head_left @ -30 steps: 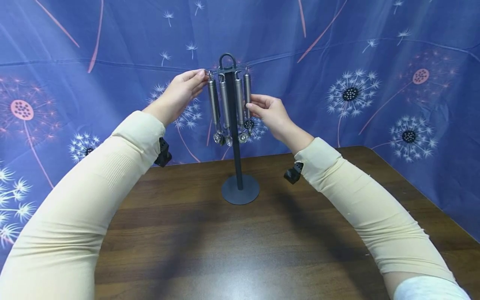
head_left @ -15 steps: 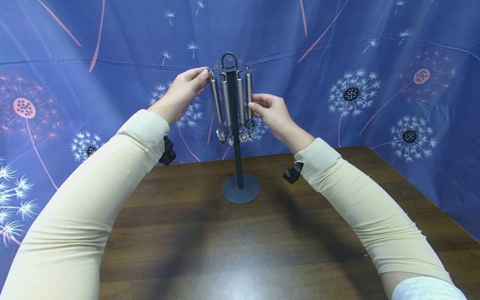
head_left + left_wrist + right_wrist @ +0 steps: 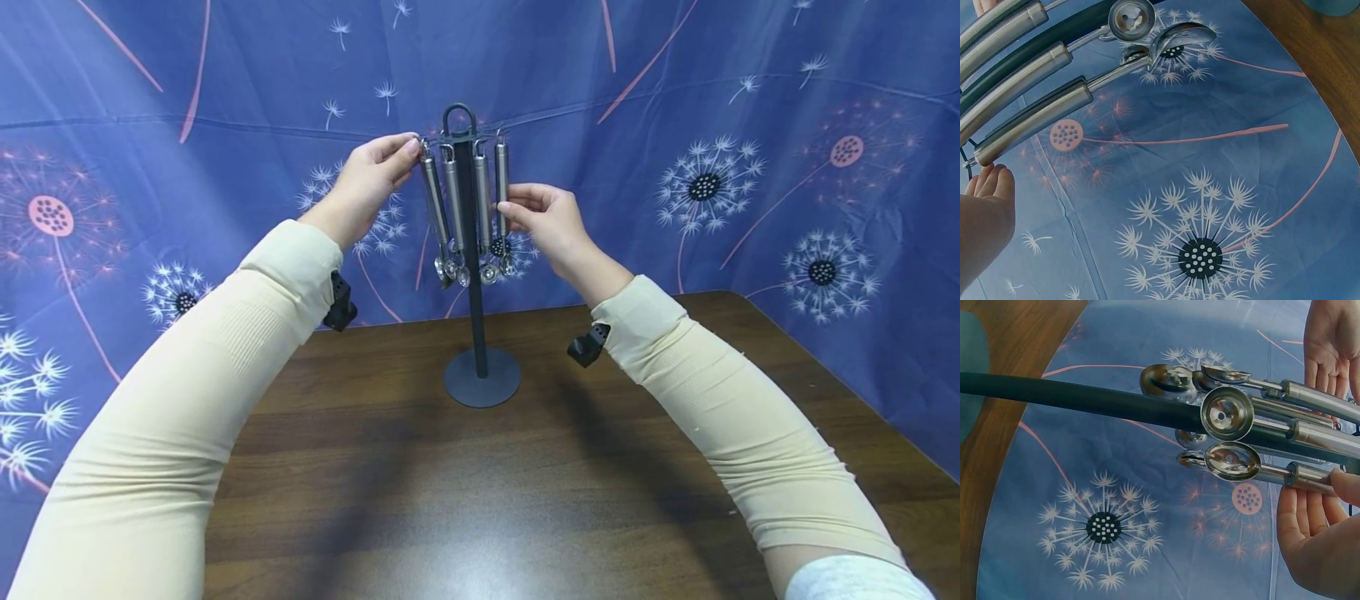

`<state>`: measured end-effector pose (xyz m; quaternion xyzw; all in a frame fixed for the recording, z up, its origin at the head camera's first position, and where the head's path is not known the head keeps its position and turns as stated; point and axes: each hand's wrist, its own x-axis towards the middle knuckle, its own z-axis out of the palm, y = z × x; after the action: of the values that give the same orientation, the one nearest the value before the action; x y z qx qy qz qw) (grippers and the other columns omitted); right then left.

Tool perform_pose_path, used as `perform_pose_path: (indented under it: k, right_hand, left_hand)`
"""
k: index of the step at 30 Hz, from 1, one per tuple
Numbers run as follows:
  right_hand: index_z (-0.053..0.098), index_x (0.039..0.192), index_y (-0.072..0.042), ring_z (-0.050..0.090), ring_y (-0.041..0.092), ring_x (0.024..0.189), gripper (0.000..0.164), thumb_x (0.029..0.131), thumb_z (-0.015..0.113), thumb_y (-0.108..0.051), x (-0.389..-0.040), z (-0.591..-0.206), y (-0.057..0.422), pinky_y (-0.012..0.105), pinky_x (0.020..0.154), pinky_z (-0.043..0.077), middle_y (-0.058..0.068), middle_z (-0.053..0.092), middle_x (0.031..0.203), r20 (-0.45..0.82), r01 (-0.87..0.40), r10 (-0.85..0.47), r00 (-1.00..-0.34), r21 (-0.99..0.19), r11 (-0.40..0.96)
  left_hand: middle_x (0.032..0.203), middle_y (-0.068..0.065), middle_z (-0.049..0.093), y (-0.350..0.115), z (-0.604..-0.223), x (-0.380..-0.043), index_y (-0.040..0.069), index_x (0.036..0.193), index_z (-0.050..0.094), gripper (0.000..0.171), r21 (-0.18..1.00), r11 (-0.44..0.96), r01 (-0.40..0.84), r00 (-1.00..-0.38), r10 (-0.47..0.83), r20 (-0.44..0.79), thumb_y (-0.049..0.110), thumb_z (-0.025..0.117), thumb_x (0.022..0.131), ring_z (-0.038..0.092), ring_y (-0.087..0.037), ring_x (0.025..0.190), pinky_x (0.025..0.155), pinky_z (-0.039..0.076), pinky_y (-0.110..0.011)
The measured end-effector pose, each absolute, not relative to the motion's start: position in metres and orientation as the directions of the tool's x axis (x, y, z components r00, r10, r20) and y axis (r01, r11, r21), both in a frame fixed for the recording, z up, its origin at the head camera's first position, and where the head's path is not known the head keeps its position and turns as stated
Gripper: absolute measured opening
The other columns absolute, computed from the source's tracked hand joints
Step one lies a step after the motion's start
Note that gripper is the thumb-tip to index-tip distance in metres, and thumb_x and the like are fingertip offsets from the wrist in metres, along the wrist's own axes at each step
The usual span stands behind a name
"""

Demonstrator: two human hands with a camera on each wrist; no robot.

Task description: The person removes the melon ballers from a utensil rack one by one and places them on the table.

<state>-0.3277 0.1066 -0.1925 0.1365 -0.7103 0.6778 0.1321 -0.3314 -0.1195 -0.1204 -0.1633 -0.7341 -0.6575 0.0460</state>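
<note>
Several metal melon ballers hang by their handle tops from a dark stand, bowls downward. With fingertips and thumb, my left hand pinches at the hook end of the leftmost melon baller. In the left wrist view its fingertips lie against the top of that handle. My right hand pinches the handle of the rightmost melon baller, thumb in front and fingers behind. The right wrist view shows round bowls with a small hole, crowded around the pole. Some ballers behind are partly hidden.
The stand's round base rests on a brown wooden table, near its back edge. A blue curtain with dandelion prints hangs close behind. Black wrist cameras sit under both sleeve cuffs.
My left hand has shifted slightly right, and the leftmost baller tilts more, its bowl moving right. The rightmost baller has also moved slightly right, with my right hand staying on its handle.
</note>
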Motion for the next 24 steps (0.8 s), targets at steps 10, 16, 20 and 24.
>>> perform_pose_path:
  k: [10,16,20,24]
  right_hand:
    - [0.065,0.116,0.005,0.063,0.006,0.075,0.032,0.087,0.072,-0.005,-0.327,-0.193,0.107,0.019,0.07,0.055,-0.002,0.069,0.086,0.43,-0.434,0.076,-0.899,-0.9,-0.046]
    - [0.065,0.118,0.004,0.063,0.006,0.078,0.033,0.087,0.072,-0.006,-0.323,-0.192,0.111,0.02,0.073,0.055,-0.002,0.068,0.088,0.438,-0.442,0.087,-0.895,-0.897,-0.024]
    - [0.065,0.119,0.004,0.063,0.006,0.078,0.034,0.087,0.072,-0.007,-0.319,-0.194,0.114,0.021,0.073,0.055,-0.003,0.068,0.088,0.434,-0.437,0.084,-0.897,-0.9,-0.008]
    - [0.064,0.119,0.004,0.063,0.005,0.078,0.034,0.088,0.071,-0.007,-0.317,-0.197,0.117,0.019,0.073,0.055,-0.007,0.067,0.085,0.421,-0.422,0.079,-0.904,-0.907,0.008]
  left_hand:
    - [0.147,-0.011,0.047,-0.121,-0.12,-0.332,0.004,0.145,0.043,0.048,0.952,0.059,0.301,-0.944,0.161,0.288,0.019,0.052,0.1,0.044,-0.015,0.137,0.113,0.034,-0.022]
    - [0.146,-0.011,0.049,-0.122,-0.119,-0.331,0.004,0.143,0.045,0.047,0.954,0.06,0.295,-0.947,0.15,0.284,0.018,0.054,0.099,0.045,-0.016,0.136,0.112,0.035,-0.022]
    - [0.147,-0.01,0.048,-0.122,-0.118,-0.331,0.004,0.144,0.043,0.048,0.953,0.073,0.293,-0.948,0.154,0.279,0.018,0.055,0.099,0.044,-0.015,0.137,0.112,0.035,-0.022]
    - [0.148,-0.009,0.047,-0.122,-0.118,-0.33,0.005,0.145,0.042,0.049,0.954,0.078,0.29,-0.948,0.161,0.275,0.018,0.054,0.1,0.043,-0.014,0.137,0.112,0.036,-0.021]
